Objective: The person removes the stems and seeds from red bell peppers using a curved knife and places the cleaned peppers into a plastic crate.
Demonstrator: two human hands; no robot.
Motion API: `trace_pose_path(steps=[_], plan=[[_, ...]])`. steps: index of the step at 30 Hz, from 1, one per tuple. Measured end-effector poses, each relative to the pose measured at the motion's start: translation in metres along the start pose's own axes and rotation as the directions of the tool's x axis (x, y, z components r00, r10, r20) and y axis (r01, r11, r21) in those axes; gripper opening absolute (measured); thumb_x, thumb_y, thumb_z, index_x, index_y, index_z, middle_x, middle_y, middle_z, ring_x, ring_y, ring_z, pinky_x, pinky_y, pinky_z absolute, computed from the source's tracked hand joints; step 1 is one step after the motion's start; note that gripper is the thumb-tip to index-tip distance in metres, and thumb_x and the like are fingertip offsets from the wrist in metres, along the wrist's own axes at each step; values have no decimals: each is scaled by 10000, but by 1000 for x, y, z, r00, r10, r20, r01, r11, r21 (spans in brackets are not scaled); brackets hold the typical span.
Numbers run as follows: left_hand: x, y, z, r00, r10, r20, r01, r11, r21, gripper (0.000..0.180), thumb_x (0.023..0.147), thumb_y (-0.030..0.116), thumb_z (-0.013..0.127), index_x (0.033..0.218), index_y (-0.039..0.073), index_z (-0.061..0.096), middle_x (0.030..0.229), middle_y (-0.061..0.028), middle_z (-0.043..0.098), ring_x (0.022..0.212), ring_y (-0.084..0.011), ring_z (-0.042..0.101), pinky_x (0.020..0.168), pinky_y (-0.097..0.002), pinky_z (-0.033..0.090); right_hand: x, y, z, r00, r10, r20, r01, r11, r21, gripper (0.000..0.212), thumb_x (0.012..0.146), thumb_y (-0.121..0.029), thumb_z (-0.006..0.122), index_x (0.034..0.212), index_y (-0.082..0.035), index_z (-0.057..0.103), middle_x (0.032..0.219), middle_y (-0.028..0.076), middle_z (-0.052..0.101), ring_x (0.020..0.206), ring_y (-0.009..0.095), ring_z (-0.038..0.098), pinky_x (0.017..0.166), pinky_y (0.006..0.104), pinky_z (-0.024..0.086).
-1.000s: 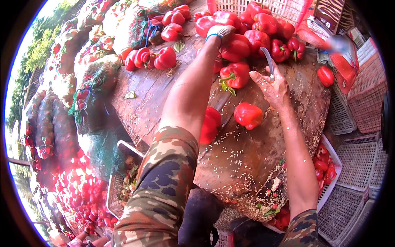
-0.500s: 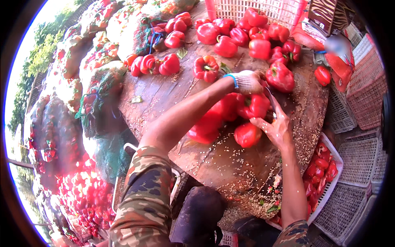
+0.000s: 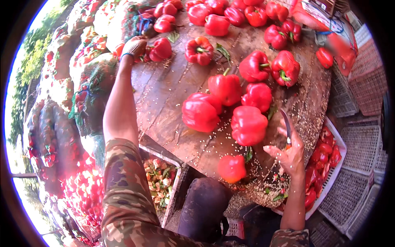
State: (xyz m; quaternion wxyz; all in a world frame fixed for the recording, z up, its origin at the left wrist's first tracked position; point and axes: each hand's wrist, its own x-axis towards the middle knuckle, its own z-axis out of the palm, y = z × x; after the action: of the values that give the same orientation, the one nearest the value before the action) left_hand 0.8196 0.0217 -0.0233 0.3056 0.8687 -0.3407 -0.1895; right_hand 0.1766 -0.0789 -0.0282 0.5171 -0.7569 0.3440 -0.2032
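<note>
My left hand [image 3: 135, 46], in a pale knitted glove, reaches to the table's far left edge. Its fingers curl over a red bell pepper, mostly hidden, beside another red bell pepper [image 3: 160, 49]. Near the right edge, my bare right hand [image 3: 291, 155] holds a small curved knife [image 3: 286, 125] with an orange handle, blade upward and thumb stretched out to the left. Between my hands lie several whole red peppers, among them a big one [image 3: 249, 125] left of the knife and a smaller one [image 3: 231, 168] near the front edge.
Pale seeds are strewn over the wooden table [image 3: 164, 96]. A white crate [image 3: 339, 162] of red pepper pieces stands at the right, and a bin [image 3: 180, 166] of pepper cores at the near left. Stuffed net sacks [image 3: 96, 82] line the left; stacked crates [image 3: 345, 201] stand farther right.
My left hand has gone from the middle peppers to the far left ones. My right hand has drawn back toward me with the knife. The view has shifted slightly.
</note>
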Motion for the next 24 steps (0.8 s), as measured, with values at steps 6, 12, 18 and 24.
trace_pose_path(steps=[6, 12, 18, 24], plan=[[15, 66, 74, 841, 325, 433, -425, 892, 156, 517, 852, 205, 714, 1311, -1, 598, 1430, -158, 556, 1112, -179, 633, 971, -287, 493, 23, -10, -18, 969, -222, 110, 245, 928, -279, 985, 609, -293, 929, 1446, -37, 479, 1410, 221, 532, 1309, 347, 526, 1090, 424, 433], [2, 119, 143, 466, 719, 516, -884, 408, 230, 363, 804, 133, 711, 1164, 93, 693, 1331, -177, 608, 1091, -267, 637, 951, -328, 501, 38, -45, 10, 901, -322, 291, 431, 748, -505, 969, 588, -277, 914, 1446, -120, 493, 1389, 194, 536, 1267, 361, 545, 1016, 447, 498], [-87, 163, 209, 705, 629, 327, -582, 777, -239, 875, 664, 40, 783, 1462, 94, 428, 1244, -144, 630, 1111, -207, 606, 887, -325, 530, 41, -33, 30, 890, -344, 298, 455, 706, -543, 852, 566, -213, 896, 1328, -81, 540, 1365, 168, 551, 1263, 357, 545, 1027, 433, 503], [-134, 162, 213, 856, 346, 383, -316, 938, -140, 848, 628, 188, 813, 1411, 118, 495, 955, -159, 702, 833, -255, 684, 698, -416, 570, 11, -9, 21, 911, -404, 87, 399, 807, -436, 785, 579, -194, 834, 1296, -39, 554, 1313, 181, 580, 1221, 366, 583, 1023, 424, 507]])
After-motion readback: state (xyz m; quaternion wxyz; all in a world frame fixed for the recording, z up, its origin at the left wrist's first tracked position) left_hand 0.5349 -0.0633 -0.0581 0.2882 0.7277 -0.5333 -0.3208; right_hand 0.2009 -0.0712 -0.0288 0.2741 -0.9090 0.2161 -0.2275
